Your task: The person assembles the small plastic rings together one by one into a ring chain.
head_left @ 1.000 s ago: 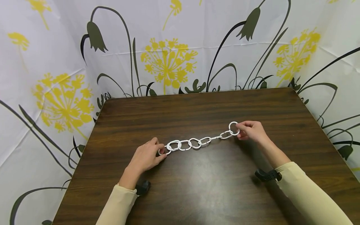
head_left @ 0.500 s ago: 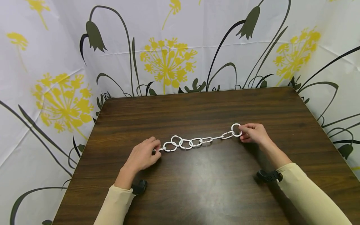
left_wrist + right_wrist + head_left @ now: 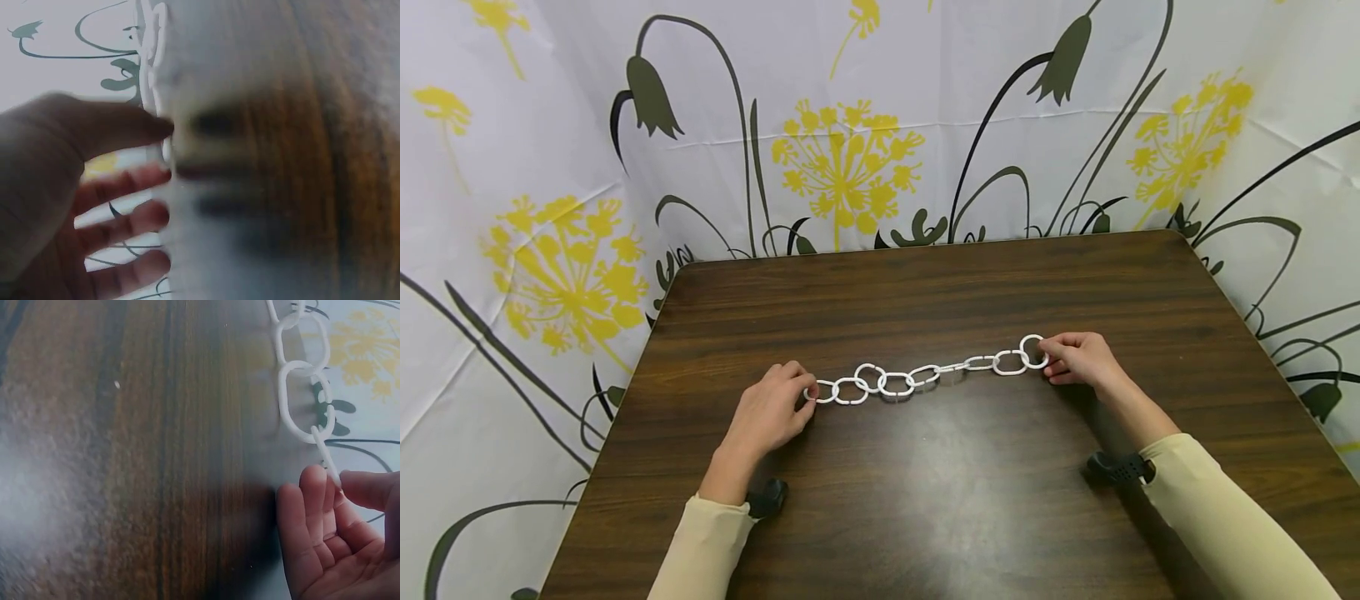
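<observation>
A chain of several white plastic links [image 3: 880,382] runs across the middle of the brown table, gently bent. My left hand [image 3: 769,407] pinches the link at its left end between thumb and fingers. At the other end, my right hand [image 3: 1081,358] pinches the last link, which stands tilted up. Seen from the right wrist, the chain [image 3: 282,400] leads away from the right thumb and fingertips, and its links have small gaps in them. From the left wrist, the chain [image 3: 160,37] appears edge-on and blurred above the left thumb; the link's held part is mostly hidden.
The wood-grain table [image 3: 925,500] ends at a back edge against a white curtain [image 3: 715,183] printed with yellow and dark green flowers. Dark bands [image 3: 767,498] sit on both wrists, near the sleeves.
My left hand has moved left, drawing the chain's left end with it, and the chain is stretched longer. My right hand has shifted slightly right and nearer, still holding its end link.
</observation>
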### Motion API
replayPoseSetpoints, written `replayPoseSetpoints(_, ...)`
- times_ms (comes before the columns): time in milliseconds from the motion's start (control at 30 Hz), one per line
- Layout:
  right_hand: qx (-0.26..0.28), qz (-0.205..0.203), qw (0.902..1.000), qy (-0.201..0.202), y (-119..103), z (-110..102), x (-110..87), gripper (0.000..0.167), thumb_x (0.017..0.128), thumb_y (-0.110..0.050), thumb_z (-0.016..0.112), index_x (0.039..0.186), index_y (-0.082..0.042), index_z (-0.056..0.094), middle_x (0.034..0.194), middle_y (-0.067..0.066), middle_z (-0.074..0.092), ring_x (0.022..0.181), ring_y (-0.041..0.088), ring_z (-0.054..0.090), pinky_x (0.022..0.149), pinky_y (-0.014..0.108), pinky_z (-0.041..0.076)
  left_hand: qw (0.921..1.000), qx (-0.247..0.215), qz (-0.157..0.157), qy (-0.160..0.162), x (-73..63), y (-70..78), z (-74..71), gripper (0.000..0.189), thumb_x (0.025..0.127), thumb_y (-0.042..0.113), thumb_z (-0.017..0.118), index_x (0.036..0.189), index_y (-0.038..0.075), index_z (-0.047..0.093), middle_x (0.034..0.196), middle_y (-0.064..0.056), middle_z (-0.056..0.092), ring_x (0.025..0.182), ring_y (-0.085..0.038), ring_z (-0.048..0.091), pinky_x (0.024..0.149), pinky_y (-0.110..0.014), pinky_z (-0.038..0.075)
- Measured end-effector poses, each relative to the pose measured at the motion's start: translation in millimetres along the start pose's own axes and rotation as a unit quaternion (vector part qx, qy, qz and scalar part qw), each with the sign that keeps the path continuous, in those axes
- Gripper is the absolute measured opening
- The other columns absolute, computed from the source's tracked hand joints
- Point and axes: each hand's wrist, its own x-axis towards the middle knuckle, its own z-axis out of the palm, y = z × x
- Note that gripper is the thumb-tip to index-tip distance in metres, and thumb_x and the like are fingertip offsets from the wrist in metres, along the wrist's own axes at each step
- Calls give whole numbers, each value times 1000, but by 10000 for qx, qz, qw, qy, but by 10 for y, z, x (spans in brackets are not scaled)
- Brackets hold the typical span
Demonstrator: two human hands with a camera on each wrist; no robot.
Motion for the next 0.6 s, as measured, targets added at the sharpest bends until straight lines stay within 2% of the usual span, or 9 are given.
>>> replayPoseSetpoints(200,-684,-134,9976,-20,-22,-26,-21,36,97,-15,60,114,18,59,69,2,64,61,11,64,59,30,57,9994,125,-310,124,-20,-27,32,7,83,16,75,85,18,69,97,-1,58,88,-24,52,56,-39,47)
replayPoseSetpoints(467,-1400,-254,9898,-73,-29,-43,-21,34,98,-17,59,114,14,62,76,4,67,66,12,65,59,30,56,9989,-132,-422,-159,-27,-23,30,10,84,21,77,91,20,71,102,-1,58,80,-18,48,55,-34,42)
replayPoseSetpoints(600,-1671,-272,9855,-86,-31,-61,-29,34,98,-19,59,114,11,63,83,8,68,69,13,65,59,31,56,9985,-287,-416,-223,-41,-31,16,13,85,22,77,97,20,72,105,0,59,83,-18,52,60,-37,45)
